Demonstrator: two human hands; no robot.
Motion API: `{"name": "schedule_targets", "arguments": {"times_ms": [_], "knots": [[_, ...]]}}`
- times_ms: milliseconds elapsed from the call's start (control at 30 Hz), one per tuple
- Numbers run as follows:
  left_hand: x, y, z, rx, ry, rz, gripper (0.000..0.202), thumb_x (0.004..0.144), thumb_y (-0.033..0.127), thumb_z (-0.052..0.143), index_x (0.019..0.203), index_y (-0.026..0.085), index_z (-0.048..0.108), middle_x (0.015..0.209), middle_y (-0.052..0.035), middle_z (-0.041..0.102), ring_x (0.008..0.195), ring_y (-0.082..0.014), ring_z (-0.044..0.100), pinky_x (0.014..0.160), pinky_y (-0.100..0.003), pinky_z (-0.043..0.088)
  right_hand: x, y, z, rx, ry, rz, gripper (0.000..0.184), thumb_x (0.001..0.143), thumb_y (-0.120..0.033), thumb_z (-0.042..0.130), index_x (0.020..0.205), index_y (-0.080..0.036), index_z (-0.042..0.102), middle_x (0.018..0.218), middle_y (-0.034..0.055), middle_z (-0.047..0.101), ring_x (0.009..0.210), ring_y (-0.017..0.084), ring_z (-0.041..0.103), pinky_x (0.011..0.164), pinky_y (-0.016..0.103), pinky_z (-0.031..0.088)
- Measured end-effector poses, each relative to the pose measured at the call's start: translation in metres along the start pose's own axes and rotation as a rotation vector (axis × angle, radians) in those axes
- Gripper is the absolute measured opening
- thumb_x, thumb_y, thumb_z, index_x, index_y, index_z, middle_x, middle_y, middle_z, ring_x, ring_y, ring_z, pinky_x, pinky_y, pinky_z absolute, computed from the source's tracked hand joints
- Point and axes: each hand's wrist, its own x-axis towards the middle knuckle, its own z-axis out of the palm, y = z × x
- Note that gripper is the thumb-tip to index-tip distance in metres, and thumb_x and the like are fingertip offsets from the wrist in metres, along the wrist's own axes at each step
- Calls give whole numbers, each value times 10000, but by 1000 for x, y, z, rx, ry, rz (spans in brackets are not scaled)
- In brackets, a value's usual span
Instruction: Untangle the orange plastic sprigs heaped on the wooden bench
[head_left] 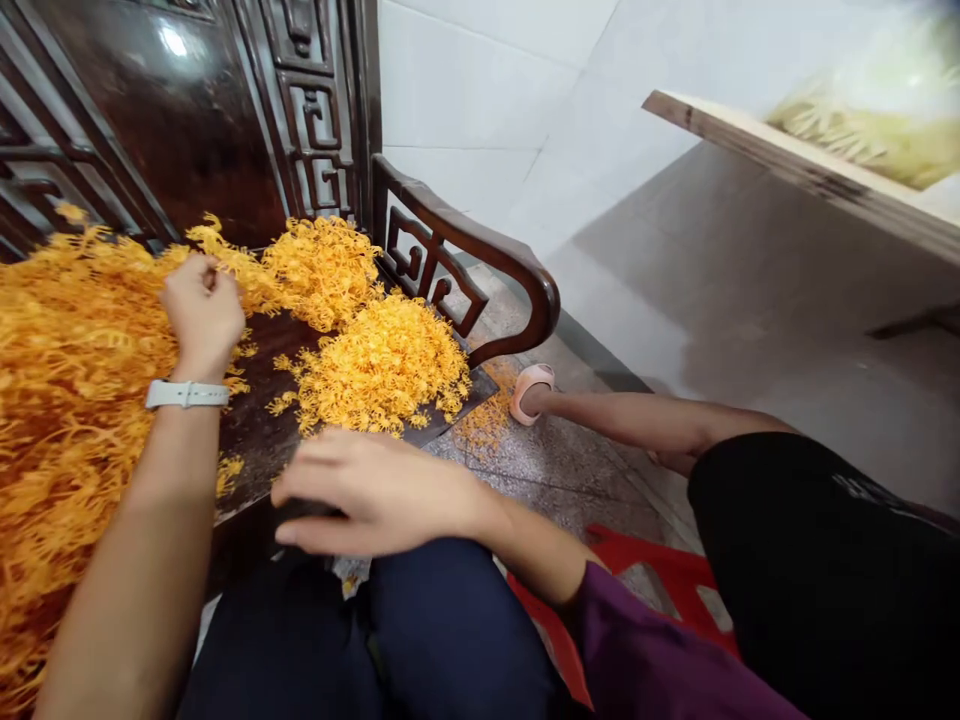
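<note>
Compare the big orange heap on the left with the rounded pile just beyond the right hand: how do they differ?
Size: the big heap runs past the left picture edge; the rounded pile is far smaller. Texture: the heap looks stringy and tangled, the pile made of short bits. Shade: the heap is deeper orange, the pile yellower. Both sit on the dark bench.

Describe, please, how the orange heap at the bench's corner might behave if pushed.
The heap would probably spread, being many small, separate-looking pieces. It is likely light for its size, given their thin shapes. Some might fall, lying near the seat's edge.
</note>
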Motion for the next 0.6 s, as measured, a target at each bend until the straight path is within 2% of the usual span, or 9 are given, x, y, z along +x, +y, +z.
{"name": "schedule_targets", "arguments": {"times_ms": [67,167,200,233,300,367,433,533,600], "knots": [[-1,-1,2,-125,-27,-67,201,949,6,497,1059,86,645,835,-12,687,726,-124,668,845,-297,599,31,26,-5,-166,105,104,397,1113,-397,531,1296,-81,687,1281,169,696,1185,287,644,1090,431,529],[-6,0,-2,-280,-50,-135,164,935,12,544,1025,108,641,886,-16,723,710,-95,644,814,-239,586,100,86,-6,-372,277,376,573,1078,-332,561,1560,-25,512,1590,247,550,1413,406,548,1167,562,510],[-8,0,-5,-315,-43,-144,149,929,14,560,1009,111,642,891,-17,730,714,-92,638,810,-228,579,124,108,-4,-414,272,441,653,1069,-322,574,1635,-31,428,1685,251,463,1494,424,492,1211,595,478],[-9,0,-8,-340,-28,-148,143,917,9,574,989,110,645,884,-16,731,720,-93,634,807,-219,571,145,128,-1,-432,213,495,720,1065,-334,585,1699,-85,352,1754,229,385,1539,427,461,1230,612,465],[-12,-3,-16,-363,35,-147,175,876,-35,571,945,105,651,864,-14,724,742,-97,638,819,-216,557,178,163,7,-484,53,569,679,1099,-337,510,1745,-257,314,1787,157,373,1580,402,450,1240,599,462],[-14,-9,-22,-367,126,-139,229,822,-89,540,892,106,638,855,-16,711,777,-107,655,856,-234,554,197,187,16,-495,-7,611,643,1077,-249,525,1707,-309,413,1790,140,380,1595,421,443,1241,622,451],[-14,-14,-26,-366,222,-123,274,784,-121,502,864,118,608,855,-13,695,810,-118,675,903,-265,561,205,204,23,-499,-10,647,652,1055,-184,521,1695,-282,445,1806,153,344,1594,446,445,1236,638,447],[-14,-13,-28,-378,315,-81,296,758,-125,485,857,144,558,835,-1,665,825,-130,700,940,-299,576,209,222,26,-510,17,697,718,1029,-121,501,1729,-212,373,1829,181,271,1567,435,490,1251,625,434],[-13,-4,-30,-392,356,-42,313,735,-124,478,850,163,526,822,4,636,824,-133,704,930,-301,587,213,233,23,-515,38,730,748,1019,-102,501,1743,-161,321,1805,221,311,1544,408,529,1263,602,429]]}}
